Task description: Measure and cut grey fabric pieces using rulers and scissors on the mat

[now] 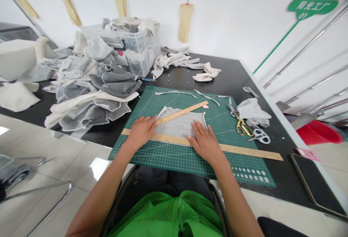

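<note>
A grey piece of fabric (181,125) lies on the green cutting mat (168,155). A short wooden ruler (182,112) rests slanted across its top edge. A long wooden ruler (244,151) runs along the fabric's near edge. My left hand (141,131) lies flat on the fabric's left side, fingers stretched toward the short ruler's end. My right hand (204,141) presses flat on the fabric's right side and on the long ruler. Neither hand holds anything.
Gold-handled scissors (244,127) and white-handled scissors (259,135) lie right of the mat beside a fabric scrap (252,110). A heap of grey and cream fabric (92,88) and a clear bin (136,48) fill the left back. A phone (315,184) lies near the right edge.
</note>
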The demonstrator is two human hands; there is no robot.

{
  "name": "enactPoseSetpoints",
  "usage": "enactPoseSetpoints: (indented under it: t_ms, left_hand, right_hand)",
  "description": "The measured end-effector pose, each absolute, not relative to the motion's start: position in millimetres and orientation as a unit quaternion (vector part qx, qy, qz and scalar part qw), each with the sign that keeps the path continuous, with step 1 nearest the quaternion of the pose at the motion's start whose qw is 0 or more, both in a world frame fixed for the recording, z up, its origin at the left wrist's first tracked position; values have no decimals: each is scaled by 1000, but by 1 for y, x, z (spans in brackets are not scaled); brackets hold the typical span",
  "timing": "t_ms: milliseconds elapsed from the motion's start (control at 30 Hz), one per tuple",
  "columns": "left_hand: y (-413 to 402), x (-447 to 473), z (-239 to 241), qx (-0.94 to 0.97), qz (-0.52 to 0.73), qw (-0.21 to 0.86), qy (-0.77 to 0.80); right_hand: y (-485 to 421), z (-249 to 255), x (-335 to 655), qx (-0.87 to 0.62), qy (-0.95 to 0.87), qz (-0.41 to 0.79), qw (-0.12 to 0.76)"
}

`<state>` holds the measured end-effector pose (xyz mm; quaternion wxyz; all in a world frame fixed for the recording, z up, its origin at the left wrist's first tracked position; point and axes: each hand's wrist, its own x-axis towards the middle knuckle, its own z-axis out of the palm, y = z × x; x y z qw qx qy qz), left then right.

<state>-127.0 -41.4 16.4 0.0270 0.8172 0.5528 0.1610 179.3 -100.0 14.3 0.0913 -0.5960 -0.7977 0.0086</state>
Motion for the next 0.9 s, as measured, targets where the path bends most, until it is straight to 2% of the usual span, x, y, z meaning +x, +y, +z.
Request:
enactPoseSetpoints:
  t_ms: [200,367,900]
  left_hand:
    - [-42,-122,18,803,127,-14,582]
    - [-42,-124,21,835,134,9,533]
    - [-39,-135,23,795,109,33,596]
  right_hand:
    - [-102,11,179,-631,-773,6,68]
    - [-101,9,180,-648,-759,3,58]
    - [-99,9,191,-662,-749,-8,23]
